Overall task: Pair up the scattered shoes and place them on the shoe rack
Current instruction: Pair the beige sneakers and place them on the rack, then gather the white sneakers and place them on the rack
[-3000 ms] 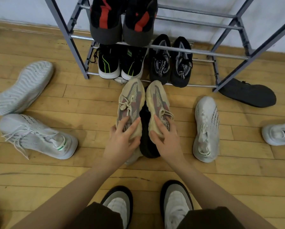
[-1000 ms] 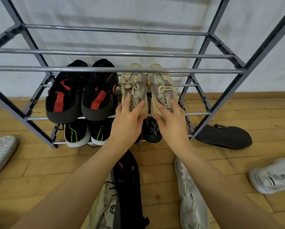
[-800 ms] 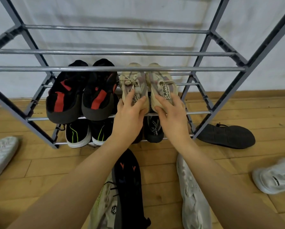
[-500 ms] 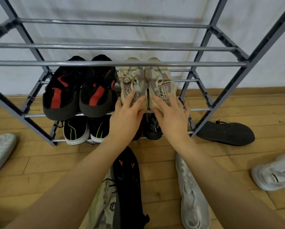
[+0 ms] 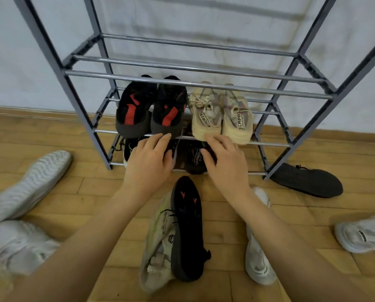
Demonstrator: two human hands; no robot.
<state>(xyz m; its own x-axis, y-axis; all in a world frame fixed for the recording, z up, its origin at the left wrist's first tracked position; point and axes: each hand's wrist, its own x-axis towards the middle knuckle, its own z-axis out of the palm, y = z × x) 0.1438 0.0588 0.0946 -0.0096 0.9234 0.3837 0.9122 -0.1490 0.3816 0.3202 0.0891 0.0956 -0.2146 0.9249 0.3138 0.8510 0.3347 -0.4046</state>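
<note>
On the wooden floor at the far left lie two pale grey mesh trainers [image 5: 27, 186], one sole-up, and they may be mismatched with the other whites if picked by colour alone. The grey metal tube shoe rack [image 5: 195, 83] carries only thin rails, so a heel set between bars could tip through. On its middle shelf, at the left end, sits the black pair with red patches [image 5: 151, 110], and just right of it the beige knit pair with printed tongue straps [image 5: 221, 114], heels overhanging the front rail; a careless nudge might pull them off.

The left hand [image 5: 149, 162] and right hand [image 5: 225, 162] hang relaxed, fingers spread, holding nothing, just below that front rail. Half a second earlier both hands gripped the beige heels; now they have let go and drawn back.

Between the forearms lie a grey-green trainer [image 5: 158, 243] under a black sole-up shoe [image 5: 187, 227], unpaired; a white trainer [image 5: 258, 258], a black slipper [image 5: 308, 179] and another white shoe [image 5: 363, 234] wait to the right.
</note>
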